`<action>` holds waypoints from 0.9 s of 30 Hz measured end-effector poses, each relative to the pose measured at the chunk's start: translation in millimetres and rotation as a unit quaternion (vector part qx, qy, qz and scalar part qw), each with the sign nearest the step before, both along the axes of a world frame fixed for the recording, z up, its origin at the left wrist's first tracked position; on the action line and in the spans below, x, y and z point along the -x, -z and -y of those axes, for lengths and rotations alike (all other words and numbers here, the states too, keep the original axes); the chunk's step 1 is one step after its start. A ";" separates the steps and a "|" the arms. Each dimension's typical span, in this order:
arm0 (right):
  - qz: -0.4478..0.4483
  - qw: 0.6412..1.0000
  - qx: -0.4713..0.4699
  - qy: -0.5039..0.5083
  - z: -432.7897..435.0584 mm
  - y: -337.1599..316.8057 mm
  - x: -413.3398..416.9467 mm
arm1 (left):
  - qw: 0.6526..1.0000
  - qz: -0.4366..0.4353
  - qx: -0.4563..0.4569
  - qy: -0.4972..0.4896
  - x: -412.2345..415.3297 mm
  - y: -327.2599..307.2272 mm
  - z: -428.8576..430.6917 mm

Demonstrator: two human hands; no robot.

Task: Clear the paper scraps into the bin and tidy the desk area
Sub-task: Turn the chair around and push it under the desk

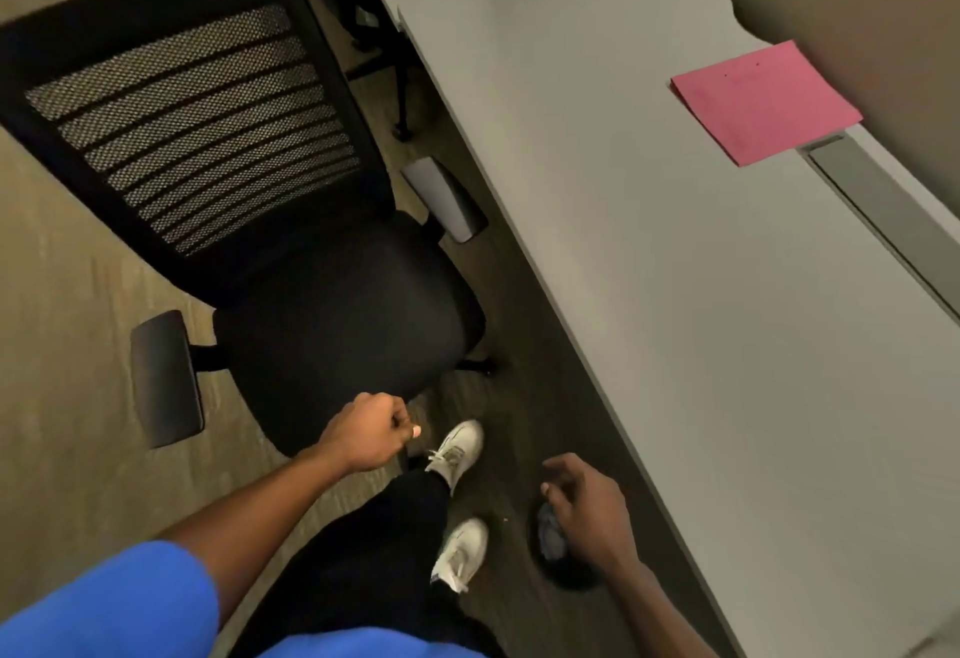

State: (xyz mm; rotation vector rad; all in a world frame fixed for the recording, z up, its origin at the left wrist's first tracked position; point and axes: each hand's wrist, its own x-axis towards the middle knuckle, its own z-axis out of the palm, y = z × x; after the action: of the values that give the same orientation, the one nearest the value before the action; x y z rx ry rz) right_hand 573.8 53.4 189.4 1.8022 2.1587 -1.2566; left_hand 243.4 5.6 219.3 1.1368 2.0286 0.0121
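Note:
A small dark bin (pixel 569 577) stands on the floor under the desk's front edge. A crumpled grey-blue paper scrap (pixel 550 535) lies in its mouth. My right hand (pixel 589 506) hovers just over the bin with fingers spread and nothing held, partly hiding the bin. My left hand (pixel 371 431) is curled into a fist at the front edge of the black chair seat (pixel 353 314); nothing shows inside it. A pink sheet of paper (pixel 763 101) lies flat at the back right of the grey desk (pixel 675 252).
The black mesh-back office chair (pixel 187 106) stands left of the desk, its armrests (pixel 163 376) sticking out. My feet in white shoes (pixel 457 449) are between chair and bin. A grey cable slot (pixel 883 205) runs along the desk's back edge. Another chair's base (pixel 384 49) is farther back.

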 end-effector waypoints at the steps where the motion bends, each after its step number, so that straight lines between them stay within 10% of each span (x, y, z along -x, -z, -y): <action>1: 0.001 1.000 0.010 -0.005 6.4 2.9 1.3 | 1.000 0.000 0.002 -0.007 0.8 1.4 10.7; 27: 0.034 0.996 0.005 -0.087 86.2 30.2 267.2 | 0.989 -0.086 -0.096 -0.077 284.2 -40.1 110.5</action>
State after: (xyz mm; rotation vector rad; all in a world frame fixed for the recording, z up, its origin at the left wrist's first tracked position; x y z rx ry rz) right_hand 306.7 -32.8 159.2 1.5878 2.2125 -1.1497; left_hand -40.7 -104.8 259.4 1.1269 2.3052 0.1962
